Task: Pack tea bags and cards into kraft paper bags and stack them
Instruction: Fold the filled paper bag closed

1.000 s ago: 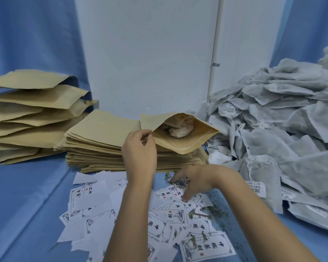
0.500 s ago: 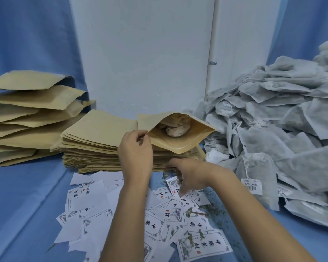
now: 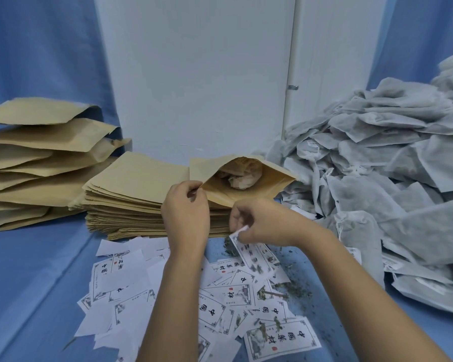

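The left fingers point(image 3: 194, 186) were curled and pinched the near edge of the mouth of the open kraft bag point(image 3: 267, 190), with the left hand point(image 3: 186, 212) in front of the stack of flat kraft bags point(image 3: 131, 194). The right fingers point(image 3: 239, 221) were closed on the corner of one card point(image 3: 256, 253). The right hand point(image 3: 262, 223) held it just in front of the stack's right end, below the open mouth.

The open bag lay on top of the stack, at its right end, and a crumpled tea bag point(image 3: 242, 180) was inside it. More printed cards point(image 3: 220, 296) lay scattered in front of the stack on the blue cloth point(image 3: 37, 283), with some loose tea crumbs point(image 3: 293, 291) among them. The big heap of tea bags point(image 3: 377, 165) was to the right of the stack. A pile of filled kraft bags point(image 3: 37, 158) was to its left, touching it. A white panel point(image 3: 194, 74) stood behind the stack.
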